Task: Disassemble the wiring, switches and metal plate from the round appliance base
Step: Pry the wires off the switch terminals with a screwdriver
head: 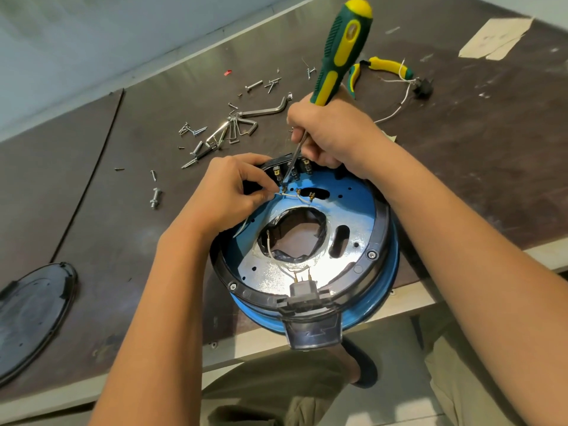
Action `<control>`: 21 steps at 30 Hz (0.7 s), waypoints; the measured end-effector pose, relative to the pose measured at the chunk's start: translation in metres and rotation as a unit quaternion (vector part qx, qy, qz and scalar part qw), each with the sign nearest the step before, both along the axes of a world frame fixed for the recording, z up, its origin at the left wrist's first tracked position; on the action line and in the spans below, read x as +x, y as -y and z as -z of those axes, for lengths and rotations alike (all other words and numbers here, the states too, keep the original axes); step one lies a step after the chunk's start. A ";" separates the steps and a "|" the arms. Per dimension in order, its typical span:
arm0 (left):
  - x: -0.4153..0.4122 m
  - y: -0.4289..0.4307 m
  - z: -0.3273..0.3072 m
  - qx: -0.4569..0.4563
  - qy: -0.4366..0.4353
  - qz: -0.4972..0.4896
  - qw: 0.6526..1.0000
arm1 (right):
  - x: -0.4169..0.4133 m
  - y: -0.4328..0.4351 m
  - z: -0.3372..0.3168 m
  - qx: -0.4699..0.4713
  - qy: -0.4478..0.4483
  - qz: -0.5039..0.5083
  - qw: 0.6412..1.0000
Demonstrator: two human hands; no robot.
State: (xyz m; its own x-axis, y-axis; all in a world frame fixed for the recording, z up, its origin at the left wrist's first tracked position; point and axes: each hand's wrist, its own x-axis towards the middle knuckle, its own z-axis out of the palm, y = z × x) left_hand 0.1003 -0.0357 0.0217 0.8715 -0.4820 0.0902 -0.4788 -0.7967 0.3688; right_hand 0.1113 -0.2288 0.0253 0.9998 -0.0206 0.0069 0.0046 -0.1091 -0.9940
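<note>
The round appliance base (381, 272), blue with a black ring, lies at the table's near edge with its shiny metal plate (273, 272) facing up. White wires (295, 196) run across the plate's far part to brass terminals by the switches (295, 172). My left hand (227, 192) pinches a white wire at its terminal. My right hand (332, 133) grips the shaft of a green and yellow screwdriver (341, 50), whose tip sits at that same terminal. A black plug socket (302, 290) with wires sits at the base's near rim.
Loose screws and bolts (155, 198) and a bunch of hex keys (236, 127) lie on the brown table (123, 241) beyond the base. Yellow-handled pliers (387, 69) and a removed switch with wire (422, 87) lie far right. A black round cover (30, 315) rests at the left.
</note>
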 end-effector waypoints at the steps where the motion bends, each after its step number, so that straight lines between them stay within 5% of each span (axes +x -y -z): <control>1: 0.000 0.000 0.000 -0.001 0.002 0.000 1.000 | -0.002 0.000 -0.001 0.010 0.016 0.000 1.000; 13: -0.012 -0.001 0.007 0.029 0.100 -0.074 0.992 | -0.026 0.005 0.002 -0.068 0.174 -0.147 0.971; 21: -0.017 0.004 0.009 0.061 0.062 -0.101 0.991 | -0.025 0.004 0.001 -0.123 0.182 -0.195 0.956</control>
